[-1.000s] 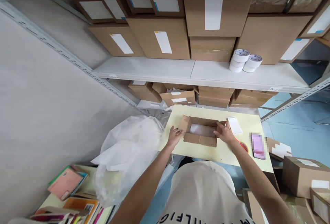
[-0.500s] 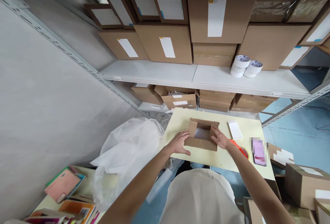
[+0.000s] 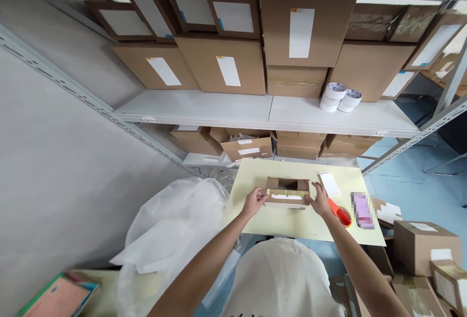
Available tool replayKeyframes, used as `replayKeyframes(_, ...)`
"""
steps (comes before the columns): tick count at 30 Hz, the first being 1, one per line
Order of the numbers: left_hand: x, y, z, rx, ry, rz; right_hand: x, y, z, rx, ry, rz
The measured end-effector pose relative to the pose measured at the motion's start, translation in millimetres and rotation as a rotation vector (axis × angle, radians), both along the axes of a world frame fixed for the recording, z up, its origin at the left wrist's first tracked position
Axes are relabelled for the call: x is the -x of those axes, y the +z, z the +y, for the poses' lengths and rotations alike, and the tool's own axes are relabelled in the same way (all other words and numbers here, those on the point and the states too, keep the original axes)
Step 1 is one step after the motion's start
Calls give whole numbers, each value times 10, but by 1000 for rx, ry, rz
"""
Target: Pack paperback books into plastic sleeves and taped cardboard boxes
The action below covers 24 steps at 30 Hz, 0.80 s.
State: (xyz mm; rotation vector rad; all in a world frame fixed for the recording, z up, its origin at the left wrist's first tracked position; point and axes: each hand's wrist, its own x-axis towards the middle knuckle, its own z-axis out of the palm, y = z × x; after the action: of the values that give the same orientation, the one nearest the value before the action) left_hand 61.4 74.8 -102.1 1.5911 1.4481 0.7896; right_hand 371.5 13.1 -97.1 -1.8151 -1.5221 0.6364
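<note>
A small cardboard box point(image 3: 288, 194) stands on the cream tabletop with its top partly open. Its near panel bears tape and torn white label scraps. My left hand point(image 3: 254, 201) pinches the left end of that panel between thumb and fingers. At the panel's right end is my right hand point(image 3: 318, 200), its thumb on the cardboard and its index finger raised by the corner. The inside of the box is dark, and what it holds cannot be made out. Just right of my right hand lies a red-orange tape dispenser point(image 3: 338, 212) with a roll of tape.
On the cream table point(image 3: 270, 222) lie a white pad point(image 3: 329, 183) and a pixelated purple phone point(image 3: 362, 210). Shelving point(image 3: 219, 105) with several boxes and tape rolls point(image 3: 334, 91) rises behind. White plastic sheeting point(image 3: 175, 215) hangs at left; boxes point(image 3: 425, 246) stack at right.
The near side of the box, spread as an open flap before, now shows its taped, labelled face. Both hands have moved from resting at the sides to gripping that panel's ends. The view has shifted slightly.
</note>
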Motion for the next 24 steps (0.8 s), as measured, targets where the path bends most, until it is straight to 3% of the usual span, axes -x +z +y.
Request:
replayKeyframes(5, -45, -112, 52, -40, 75, -37, 21, -14, 152, 41, 101, 46)
replayKeyframes(11, -41, -247, 34, -60, 6, -29, 200, -187, -54, 175, 91, -3)
replayKeyframes(14, -20, -197, -4, -174, -43, 57, 333, -222, -111, 206, 74, 14)
replayKeyframes(16, -39, -88, -24, -310, -137, 191, 437, -218, -96, 212, 76, 23)
replayKeyframes(19, -143, 118, -27, -452, -408, 427, 586, -193, -42, 209, 83, 38)
replayKeyframes(21, -230, 221, -6, -474, -557, 540, 616, -174, -47, 189, 81, 35)
replayKeyframes(24, -304, 262, 53, -454, -617, 634, 438, -166, -214, 120, -35, -14)
